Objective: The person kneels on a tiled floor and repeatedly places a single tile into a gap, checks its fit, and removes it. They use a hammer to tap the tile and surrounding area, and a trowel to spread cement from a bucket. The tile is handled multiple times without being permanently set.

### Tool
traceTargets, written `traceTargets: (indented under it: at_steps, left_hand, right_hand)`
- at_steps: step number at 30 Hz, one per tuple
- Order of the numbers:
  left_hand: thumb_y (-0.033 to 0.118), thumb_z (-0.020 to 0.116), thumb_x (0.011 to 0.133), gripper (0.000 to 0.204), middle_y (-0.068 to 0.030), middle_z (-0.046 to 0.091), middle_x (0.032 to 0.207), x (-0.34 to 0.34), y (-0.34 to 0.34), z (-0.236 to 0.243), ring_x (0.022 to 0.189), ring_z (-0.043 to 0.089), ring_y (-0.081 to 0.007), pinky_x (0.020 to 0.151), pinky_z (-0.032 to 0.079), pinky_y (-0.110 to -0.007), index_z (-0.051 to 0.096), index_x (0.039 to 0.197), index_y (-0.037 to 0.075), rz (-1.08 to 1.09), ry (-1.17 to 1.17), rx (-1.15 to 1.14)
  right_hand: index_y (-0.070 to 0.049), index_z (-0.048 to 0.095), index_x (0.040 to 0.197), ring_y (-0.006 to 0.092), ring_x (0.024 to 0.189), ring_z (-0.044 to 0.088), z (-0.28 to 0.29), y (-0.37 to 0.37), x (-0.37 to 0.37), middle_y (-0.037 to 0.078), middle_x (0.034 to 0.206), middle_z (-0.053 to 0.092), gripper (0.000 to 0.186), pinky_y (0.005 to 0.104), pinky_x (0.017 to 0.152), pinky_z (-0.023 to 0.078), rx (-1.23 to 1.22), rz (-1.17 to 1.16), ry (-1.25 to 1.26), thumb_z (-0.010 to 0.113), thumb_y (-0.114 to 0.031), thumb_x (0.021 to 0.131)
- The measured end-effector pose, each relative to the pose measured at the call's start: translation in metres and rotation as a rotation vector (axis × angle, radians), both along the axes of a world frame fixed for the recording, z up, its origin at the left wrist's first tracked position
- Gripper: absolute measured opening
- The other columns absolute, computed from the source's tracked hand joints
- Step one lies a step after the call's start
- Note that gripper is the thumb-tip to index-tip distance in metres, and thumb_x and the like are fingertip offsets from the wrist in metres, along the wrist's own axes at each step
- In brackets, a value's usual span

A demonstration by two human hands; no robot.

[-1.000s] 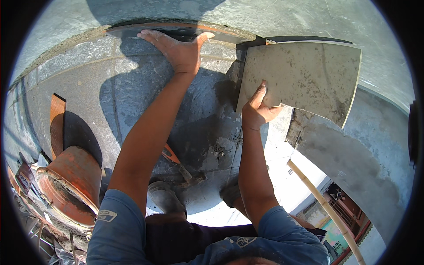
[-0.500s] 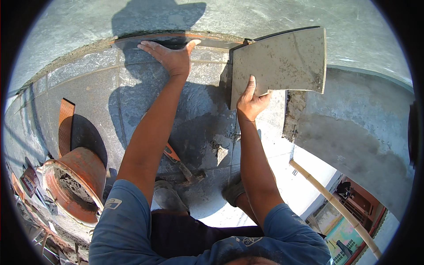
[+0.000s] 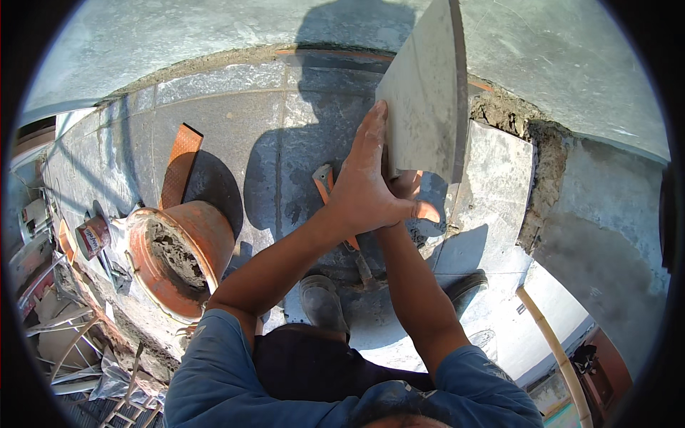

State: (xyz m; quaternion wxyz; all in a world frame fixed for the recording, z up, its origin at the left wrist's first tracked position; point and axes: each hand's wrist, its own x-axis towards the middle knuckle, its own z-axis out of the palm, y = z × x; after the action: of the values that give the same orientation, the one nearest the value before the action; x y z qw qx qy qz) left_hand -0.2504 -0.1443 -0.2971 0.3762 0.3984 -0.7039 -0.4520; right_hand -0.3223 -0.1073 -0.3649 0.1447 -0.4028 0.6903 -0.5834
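A large grey tile (image 3: 426, 100) with a cut-out stands raised and turned nearly edge-on in front of me. My right hand (image 3: 406, 184) grips its lower end, mostly hidden behind my left hand and wrist. Against the tile's left side lies my left hand (image 3: 371, 182), fingers stretched upward and thumb spread to the right beneath the lower edge. Below my hands, a hammer (image 3: 365, 271) with an orange-and-grey handle rests on the floor, partly covered by my left forearm.
Left stands an orange bucket (image 3: 189, 246) of mortar, beside an orange textured board (image 3: 182, 164) and a small tin (image 3: 93, 237). A long orange-edged strip (image 3: 342, 58) lies along the wall. Rough mortar (image 3: 546, 178) fills a gap at right. A bamboo pole (image 3: 556, 349) leans lower right.
My left hand has left the strip by the wall and come to the tile. The tile has turned from face-on to nearly edge-on. My view has shifted left.
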Motion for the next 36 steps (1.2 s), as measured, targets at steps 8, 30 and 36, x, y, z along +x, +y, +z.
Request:
traceTargets:
  at_steps: [8,30,36]
  left_hand:
    - [0.017,0.054,0.104,0.027,-0.0136,0.07,0.099,0.058,-0.034,0.004,0.088,0.067,-0.0232,0.078,0.052,-0.035,0.065,0.107,-0.008,0.373,-0.194,-0.039]
    - [0.019,0.065,0.101,0.029,-0.0098,0.067,0.099,0.093,-0.08,-0.013,0.083,0.061,-0.0148,0.074,0.05,-0.027,0.064,0.11,-0.009,0.538,-0.125,-0.123]
    - [0.019,0.066,0.1,0.03,-0.0105,0.068,0.101,0.1,-0.086,-0.017,0.083,0.062,-0.0156,0.075,0.049,-0.028,0.065,0.109,-0.01,0.52,-0.187,-0.27]
  right_hand:
    - [0.001,0.065,0.112,0.0372,0.11,0.066,0.002,-0.04,0.068,0.018,0.124,0.063,0.031,0.0412,0.089,0.058,-0.13,0.24,0.231,0.07,-0.009,0.083]
    - [-0.006,0.059,0.127,0.0285,0.096,0.059,-0.027,0.101,0.06,0.011,0.106,0.056,0.058,0.0415,0.076,0.05,0.723,0.587,0.379,0.08,-0.026,0.076]
    - [0.001,0.058,0.124,0.0314,0.096,0.058,-0.012,0.125,0.031,0.015,0.107,0.055,0.051,0.0431,0.079,0.052,0.566,0.564,0.209,0.073,-0.015,0.078]
